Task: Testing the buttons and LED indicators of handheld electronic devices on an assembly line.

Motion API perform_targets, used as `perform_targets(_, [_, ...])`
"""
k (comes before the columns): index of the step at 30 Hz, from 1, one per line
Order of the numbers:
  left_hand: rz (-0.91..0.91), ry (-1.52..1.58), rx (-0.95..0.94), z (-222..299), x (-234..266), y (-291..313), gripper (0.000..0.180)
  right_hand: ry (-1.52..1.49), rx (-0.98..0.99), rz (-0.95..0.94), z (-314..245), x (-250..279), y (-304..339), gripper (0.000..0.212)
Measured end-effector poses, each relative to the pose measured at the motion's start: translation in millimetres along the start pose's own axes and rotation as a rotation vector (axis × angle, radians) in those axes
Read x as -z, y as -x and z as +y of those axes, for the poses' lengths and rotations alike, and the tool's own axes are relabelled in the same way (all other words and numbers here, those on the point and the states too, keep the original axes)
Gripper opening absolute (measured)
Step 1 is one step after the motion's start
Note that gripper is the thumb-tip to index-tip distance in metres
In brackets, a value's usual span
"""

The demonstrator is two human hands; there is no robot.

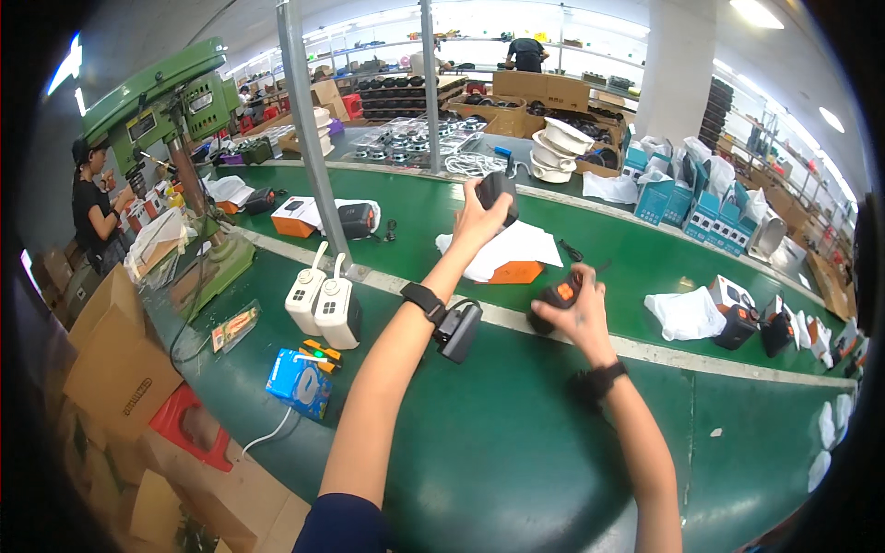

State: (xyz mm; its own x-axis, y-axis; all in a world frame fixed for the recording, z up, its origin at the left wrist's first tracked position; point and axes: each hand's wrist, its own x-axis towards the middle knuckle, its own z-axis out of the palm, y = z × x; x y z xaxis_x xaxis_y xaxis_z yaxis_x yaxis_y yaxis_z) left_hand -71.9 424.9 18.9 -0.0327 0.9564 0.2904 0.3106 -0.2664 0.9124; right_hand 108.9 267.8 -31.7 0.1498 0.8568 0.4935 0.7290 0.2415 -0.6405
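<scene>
The person's left hand reaches out over the green conveyor belt, its fingers wrapped round a boxy black device that is lifted off the belt. The right hand, nearer the body and farther right, clasps a dark device with orange buttons, the thumb on its near side; slight blur hides the exact fingertip contact. The hands are well apart.

Between them lies an orange carton, partly covered by a white wrapping sheet, and a black cord lies just beyond the right hand. Left of the left hand, an orange-and-white box lies near a black device in white wrapping. To the right of the right hand are a crumpled white plastic bag and, just past it, another black unit. Beyond both hands stand white bowl-shaped housings, with open blue cartons farther right. Left of the left forearm, nearer the body, two white handled appliances stand side by side behind a blue box.
</scene>
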Motion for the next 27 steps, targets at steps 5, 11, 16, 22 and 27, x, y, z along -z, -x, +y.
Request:
perform_targets(5, [-0.314,0.554,0.254,36.0,23.5,43.1,0.099,0.099,-0.048,0.059,20.2,-31.7,-42.6,0.086])
perform_targets(11, [-0.873,0.391,-0.225,15.4,73.2,83.4,0.104,-0.944,-0.272,-0.285,-92.9,7.2,-0.4,0.064])
perform_targets(16, [-1.321,0.418,0.044,19.9,59.8,35.9,0.070,-0.864,-0.175,-0.256,-63.0,41.4,36.1,0.075])
perform_targets(22, [0.068,-0.704,0.047,-143.2,97.8,-69.0,0.058,-0.502,0.010,-0.233,-26.6,48.8,85.9,0.092])
perform_targets(27, [0.095,-0.831,0.094,-195.8,107.7,-72.0,0.058,-0.264,0.192,-0.213,-17.7,67.9,104.0,0.097])
